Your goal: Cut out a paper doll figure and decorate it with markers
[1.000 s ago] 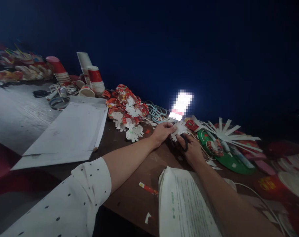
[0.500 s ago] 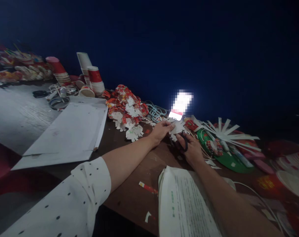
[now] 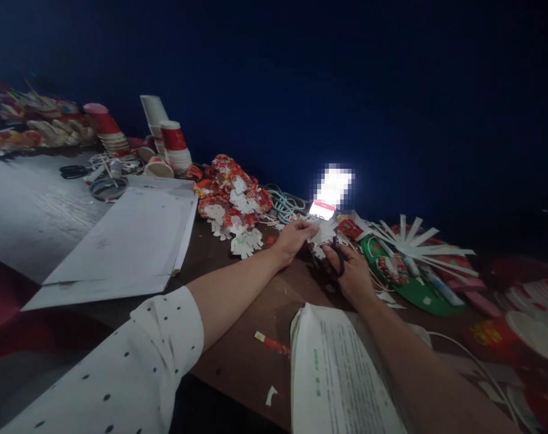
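Note:
My left hand (image 3: 296, 240) pinches the edge of a white paper cutout (image 3: 323, 232) with a jagged outline. Dark-handled scissors (image 3: 339, 258) are in my right hand (image 3: 351, 271), with its fingers in the loops. Their blades sit against the lower right of the cutout, and I cannot make out how far they are apart. Just behind the cutout a bright phone screen (image 3: 322, 209) stands tilted. Left of my hands lies a heap of red and white paper cutouts (image 3: 231, 199).
An open booklet (image 3: 337, 374) lies near the table's front edge. To the left are a flat white box (image 3: 124, 235) and stacked paper cups (image 3: 174, 144). A green disc (image 3: 418, 295), a fringed white paper piece (image 3: 409, 248) and a cable (image 3: 477, 355) lie right. Paper scraps (image 3: 272, 395) are scattered about.
The scissors and my right fingers have shifted very slightly at the cutout. My left hand keeps its pinch, and everything else looks the same.

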### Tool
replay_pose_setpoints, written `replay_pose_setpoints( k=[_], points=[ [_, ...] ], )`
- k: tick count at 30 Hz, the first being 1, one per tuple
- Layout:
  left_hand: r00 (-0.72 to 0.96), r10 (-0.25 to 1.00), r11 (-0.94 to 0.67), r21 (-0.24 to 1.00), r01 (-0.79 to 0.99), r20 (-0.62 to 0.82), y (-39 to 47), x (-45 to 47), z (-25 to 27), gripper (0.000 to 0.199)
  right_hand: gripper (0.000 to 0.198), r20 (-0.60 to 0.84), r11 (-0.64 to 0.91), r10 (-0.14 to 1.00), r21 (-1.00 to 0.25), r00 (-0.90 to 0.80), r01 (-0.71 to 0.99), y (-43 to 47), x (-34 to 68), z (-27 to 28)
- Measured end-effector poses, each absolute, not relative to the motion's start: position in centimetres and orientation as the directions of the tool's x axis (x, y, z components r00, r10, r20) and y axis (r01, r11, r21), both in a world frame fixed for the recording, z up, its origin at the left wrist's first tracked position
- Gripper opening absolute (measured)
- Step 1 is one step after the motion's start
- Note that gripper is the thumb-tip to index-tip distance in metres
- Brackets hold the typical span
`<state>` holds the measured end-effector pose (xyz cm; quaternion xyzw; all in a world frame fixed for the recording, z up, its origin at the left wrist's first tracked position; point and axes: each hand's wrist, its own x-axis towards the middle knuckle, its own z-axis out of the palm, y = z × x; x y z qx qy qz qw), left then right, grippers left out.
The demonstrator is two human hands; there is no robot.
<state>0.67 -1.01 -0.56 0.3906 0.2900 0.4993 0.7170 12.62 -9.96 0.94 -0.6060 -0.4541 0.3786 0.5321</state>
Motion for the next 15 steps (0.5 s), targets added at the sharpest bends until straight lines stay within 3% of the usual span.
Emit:
replay_pose_setpoints(
  k=[7, 15],
  points=[
    [0.334, 0.942, 0.197, 0.842, -0.502, -0.022, -0.93, 0.46, -0.39, 0.031, 0.040, 0.021, -0.048, 0.938, -0.981, 0.346, 0.188, -10.13, 12.57, 1.12],
    [0.344, 0.939, 0.191, 0.843, -0.503, -0.007, -0.63, 0.58, -0.72, 0.034, 0.041, 0.037, -0.025, 0.957, -0.977, 0.287, 0.210, -9.93, 12.90, 0.73]
  ],
)
